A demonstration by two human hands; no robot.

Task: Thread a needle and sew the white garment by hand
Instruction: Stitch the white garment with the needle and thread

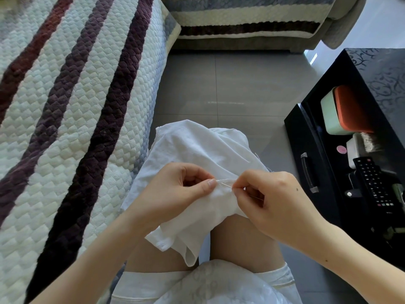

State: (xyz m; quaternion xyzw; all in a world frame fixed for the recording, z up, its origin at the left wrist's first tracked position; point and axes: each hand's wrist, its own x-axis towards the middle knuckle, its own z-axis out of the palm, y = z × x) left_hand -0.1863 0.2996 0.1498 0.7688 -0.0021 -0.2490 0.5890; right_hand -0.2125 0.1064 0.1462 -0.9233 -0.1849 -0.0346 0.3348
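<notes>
two hands on crumpled white garment (pixel 197 150): left hand (pixel 175 189) pinches fold, right hand (pixel 269 198) fingers pinch needle (pixel 226 185).

A grey tiled floor (pixel 230 88) fills the middle of the view and runs up toward 12 o'clock. On it, from 8 to 11 o'clock, stands a sofa (pixel 76 106) under a quilted cream cover with dark purple stripes. A second seat (pixel 241 18) with the same kind of cover stands at 12 o'clock. At 3 o'clock a glossy black table (pixel 306 137) also stands on the floor, and its shelf holds a pale green box with an orange lid (pixel 337 110) and, toward 4 o'clock, a black remote control (pixel 372 181). Just below centre, the white garment (pixel 197 150) lies draped over the person's bare knees (pixel 241 238).
</notes>
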